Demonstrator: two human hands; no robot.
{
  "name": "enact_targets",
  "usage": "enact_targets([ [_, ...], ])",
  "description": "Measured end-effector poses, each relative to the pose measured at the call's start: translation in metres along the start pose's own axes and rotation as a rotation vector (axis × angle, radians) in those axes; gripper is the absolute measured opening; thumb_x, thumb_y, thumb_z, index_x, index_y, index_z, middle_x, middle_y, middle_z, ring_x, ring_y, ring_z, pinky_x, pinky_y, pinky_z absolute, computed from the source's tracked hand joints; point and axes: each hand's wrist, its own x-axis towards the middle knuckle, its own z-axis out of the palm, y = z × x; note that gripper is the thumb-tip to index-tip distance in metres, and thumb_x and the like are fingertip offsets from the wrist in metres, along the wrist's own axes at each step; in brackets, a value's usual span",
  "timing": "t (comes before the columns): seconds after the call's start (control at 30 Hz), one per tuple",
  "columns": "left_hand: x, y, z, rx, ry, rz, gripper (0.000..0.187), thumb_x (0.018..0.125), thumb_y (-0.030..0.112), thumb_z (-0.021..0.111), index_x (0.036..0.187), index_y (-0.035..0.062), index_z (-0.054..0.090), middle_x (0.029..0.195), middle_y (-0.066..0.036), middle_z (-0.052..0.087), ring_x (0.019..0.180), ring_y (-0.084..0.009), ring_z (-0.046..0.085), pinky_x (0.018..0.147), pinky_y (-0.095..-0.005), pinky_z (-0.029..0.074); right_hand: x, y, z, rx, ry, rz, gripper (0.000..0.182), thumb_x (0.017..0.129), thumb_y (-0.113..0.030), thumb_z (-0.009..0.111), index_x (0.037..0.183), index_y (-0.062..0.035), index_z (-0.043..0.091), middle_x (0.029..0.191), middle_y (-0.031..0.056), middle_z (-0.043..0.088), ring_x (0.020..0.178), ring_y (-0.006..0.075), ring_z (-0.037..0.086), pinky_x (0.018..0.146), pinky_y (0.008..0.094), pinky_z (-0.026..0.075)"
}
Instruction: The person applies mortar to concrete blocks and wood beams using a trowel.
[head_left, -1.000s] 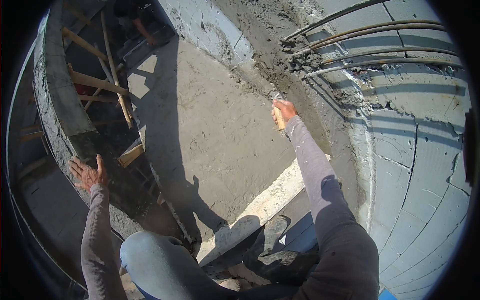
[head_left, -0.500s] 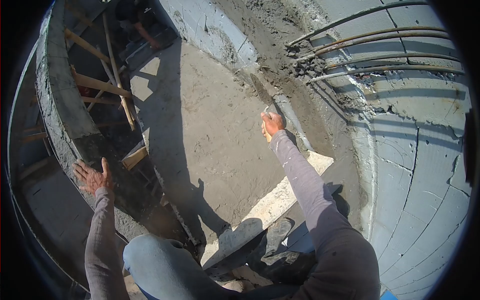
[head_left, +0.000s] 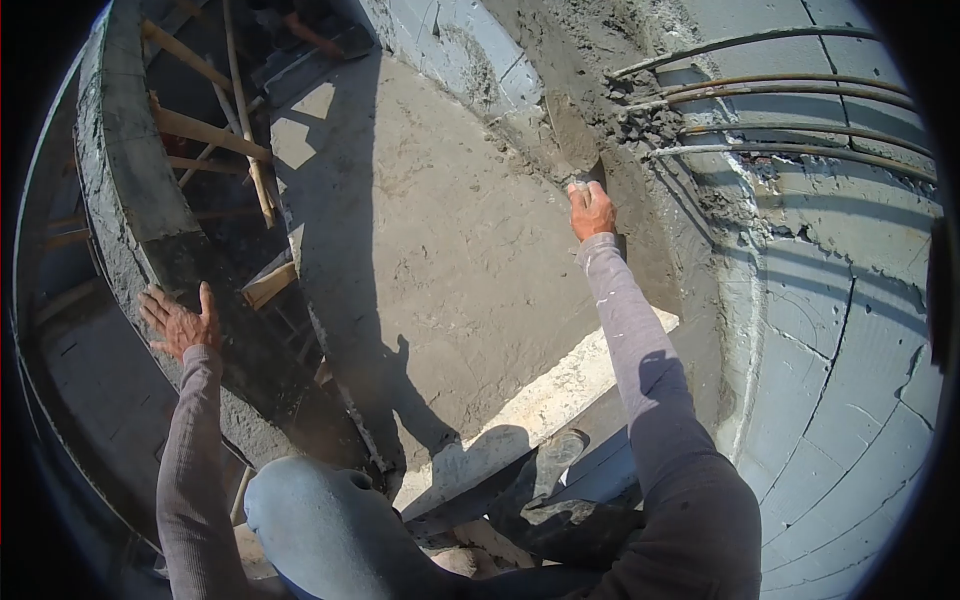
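My right hand (head_left: pixel 592 211) is closed around the handle of a trowel (head_left: pixel 573 135). Its grey, mortar-smeared blade lies against the low edge between the wet mortar surface (head_left: pixel 460 220) and the rough mortar band to the right. Most of the handle is hidden by my fingers. On the far left, my left hand (head_left: pixel 180 322) rests with spread fingers on top of the curved concrete wall (head_left: pixel 155 200), holding nothing.
A pale board (head_left: pixel 550 400) crosses in front of my knee (head_left: pixel 330 520). Steel bars (head_left: pixel 780 95) jut from the grey block wall (head_left: pixel 830 370) on the right. Wooden props (head_left: pixel 215 135) stand in the gap at left. Another person's hand (head_left: pixel 328 45) shows at the top.
My right hand has moved forward and slightly right with the trowel, whose blade now lies over the mortar edge farther up. My left hand stays on the wall; the view has shifted slightly.
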Motion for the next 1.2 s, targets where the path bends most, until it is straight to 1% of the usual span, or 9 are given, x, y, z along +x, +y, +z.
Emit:
enact_targets([
  [0.03,-0.001,-0.001,0.002,0.006,-0.016,-0.009,0.101,0.090,0.072,0.054,0.163,0.0159,0.013,0.171,-0.009,0.007,0.158,-0.0281,0.007,0.116,-0.0729,0.017,0.000,0.005,-0.006,0.087,-0.042,0.029,0.039,0.092,-0.038,0.065,0.087,0.0001,0.058,0.079,0.0209,0.068,0.075,0.0436,0.065,0.072,0.0493,0.052],
  [0.1,0.000,-0.002,0.003,-0.008,0.011,-0.001,0.100,0.090,0.072,0.054,0.163,0.0159,0.013,0.171,-0.009,0.008,0.158,-0.0284,0.008,0.117,-0.0724,0.017,-0.003,0.005,-0.021,0.299,-0.204,0.139,0.033,0.093,-0.033,0.066,0.086,-0.0022,0.057,0.072,0.0149,0.064,0.055,0.0303,0.063,0.055,0.0425,0.051],
  [0.13,0.000,0.000,0.001,-0.017,0.011,-0.008,0.100,0.090,0.072,0.054,0.163,0.0159,0.013,0.171,-0.009,0.008,0.158,-0.0284,0.008,0.117,-0.0724,0.017,-0.009,0.001,-0.028,0.295,-0.200,0.128,0.033,0.093,-0.033,0.066,0.086,-0.0022,0.057,0.072,0.0149,0.064,0.055,0.0303,0.063,0.055,0.0425,0.051],
  [0.23,-0.001,0.002,-0.003,0.022,-0.007,-0.011,0.100,0.090,0.072,0.053,0.163,0.0158,0.014,0.171,-0.009,0.007,0.158,-0.0283,0.007,0.117,-0.0723,0.017,-0.018,-0.008,-0.028,0.388,-0.450,0.368,0.027,0.096,-0.029,0.066,0.089,-0.0049,0.057,0.067,0.0048,0.059,0.048,0.0151,0.057,0.041,0.0328,0.045],
  [0.57,-0.002,0.002,-0.005,0.015,-0.003,-0.003,0.100,0.091,0.073,0.051,0.164,0.0161,0.013,0.171,-0.008,0.007,0.158,-0.0277,0.007,0.117,-0.0719,0.017,0.026,-0.011,0.029,0.571,-0.473,0.605,0.034,0.096,-0.034,0.066,0.099,-0.0003,0.060,0.071,0.0119,0.064,0.051,0.0199,0.061,0.043,0.0358,0.050],
  [0.7,-0.001,0.002,-0.004,0.009,-0.011,-0.003,0.100,0.091,0.073,0.051,0.164,0.0159,0.013,0.171,-0.009,0.007,0.158,-0.0279,0.007,0.117,-0.0719,0.017,0.041,-0.010,0.009,0.771,-0.491,0.805,0.032,0.095,-0.037,0.067,0.094,-0.0061,0.058,0.070,0.0098,0.061,0.052,0.0193,0.059,0.045,0.0354,0.048],
  [0.8,-0.001,0.003,-0.007,0.040,-0.010,0.000,0.100,0.091,0.072,0.052,0.163,0.0158,0.013,0.171,-0.009,0.007,0.158,-0.0280,0.007,0.117,-0.0719,0.017,0.026,0.005,-0.011,0.936,-0.505,0.845,0.034,0.094,-0.037,0.069,0.093,-0.0049,0.058,0.069,0.0107,0.062,0.051,0.0207,0.060,0.043,0.0366,0.050],
  [1.0,-0.001,0.001,-0.002,0.011,-0.006,0.002,0.099,0.091,0.072,0.052,0.163,0.0156,0.013,0.171,-0.008,0.007,0.158,-0.0279,0.005,0.116,-0.0730,0.016,-0.060,-0.018,-0.024,0.755,-0.434,0.733,0.031,0.098,-0.035,0.063,0.093,-0.0042,0.058,0.068,0.0096,0.060,0.050,0.0201,0.059,0.043,0.0363,0.050],
  [1.2,0.001,-0.001,0.001,-0.003,-0.013,0.002,0.100,0.091,0.073,0.051,0.164,0.0163,0.012,0.171,-0.008,0.006,0.158,-0.0275,0.005,0.116,-0.0732,0.016,-0.018,-0.011,0.007,0.542,-0.509,0.687,0.032,0.097,-0.035,0.062,0.095,-0.0034,0.058,0.069,0.0097,0.061,0.051,0.0189,0.059,0.045,0.0358,0.049],
])
